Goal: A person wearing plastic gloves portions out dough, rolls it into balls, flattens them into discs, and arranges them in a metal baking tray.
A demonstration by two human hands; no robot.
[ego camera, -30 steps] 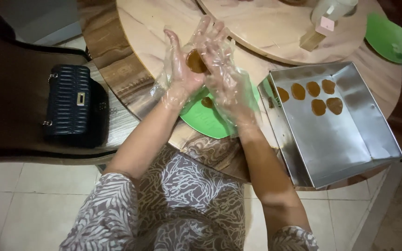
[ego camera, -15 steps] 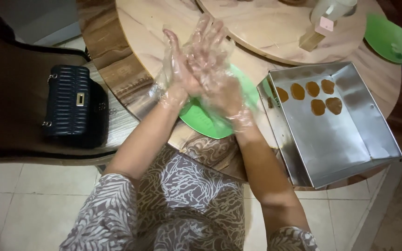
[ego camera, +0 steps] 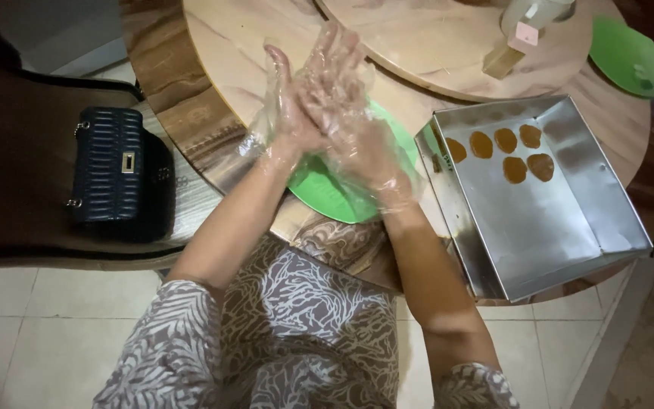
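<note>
Both my hands wear thin clear plastic gloves and are pressed together palm to palm above a green plate [ego camera: 325,195] at the table's near edge. My left hand [ego camera: 281,121] stands upright with its fingers pointing away from me. My right hand [ego camera: 346,102] lies across its palm and hides the small brown dough piece seen there earlier. To the right stands a rectangular metal tray [ego camera: 550,227] with several flat brown dough discs [ego camera: 504,140] in its far corner.
A round marble-look table [ego camera: 228,45] carries a raised turntable [ego camera: 448,57] with a small block and a bottle [ego camera: 520,34]. A second green plate [ego camera: 628,53] lies at the far right. A dark quilted handbag [ego camera: 119,170] rests on a seat at my left.
The brown dough piece lay open in my left palm. My right hand has slid over it and now covers it, palms rubbing together.
</note>
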